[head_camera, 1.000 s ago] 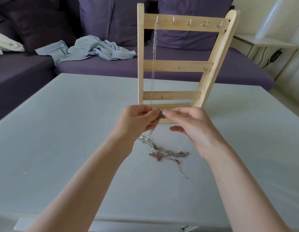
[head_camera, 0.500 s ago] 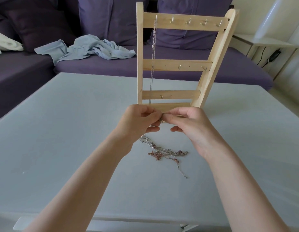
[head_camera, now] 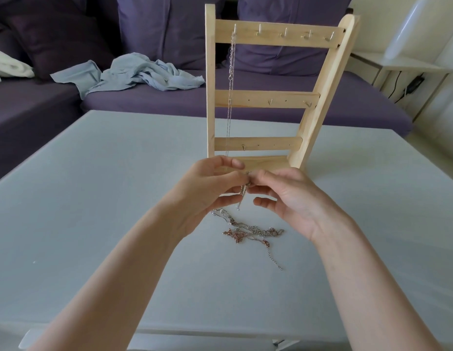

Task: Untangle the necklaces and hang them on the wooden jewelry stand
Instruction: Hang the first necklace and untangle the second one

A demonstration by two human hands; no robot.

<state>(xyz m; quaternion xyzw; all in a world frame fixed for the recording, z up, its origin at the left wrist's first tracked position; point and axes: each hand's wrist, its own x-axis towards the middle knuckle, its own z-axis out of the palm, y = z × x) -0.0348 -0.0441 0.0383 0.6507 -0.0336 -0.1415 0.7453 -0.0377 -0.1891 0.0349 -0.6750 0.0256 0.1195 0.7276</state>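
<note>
Pale wood forms the jewelry stand (head_camera: 266, 97), upright at the top centre of the frame on a grey table (head_camera: 93, 198), with one silver chain (head_camera: 230, 97) hanging from its leftmost top hook. At mid-frame the left hand (head_camera: 210, 191) and right hand (head_camera: 291, 196) meet, fingertips pinching one knot of chain. The tangled necklaces (head_camera: 248, 230), silver and rose-coloured, trail onto the table just below.

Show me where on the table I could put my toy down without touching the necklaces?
The table is bare left of the left hand, and also right of the right hand, beside the wooden stand. The middle is crowded: both hands pinch a chain above the tangled necklaces.
</note>
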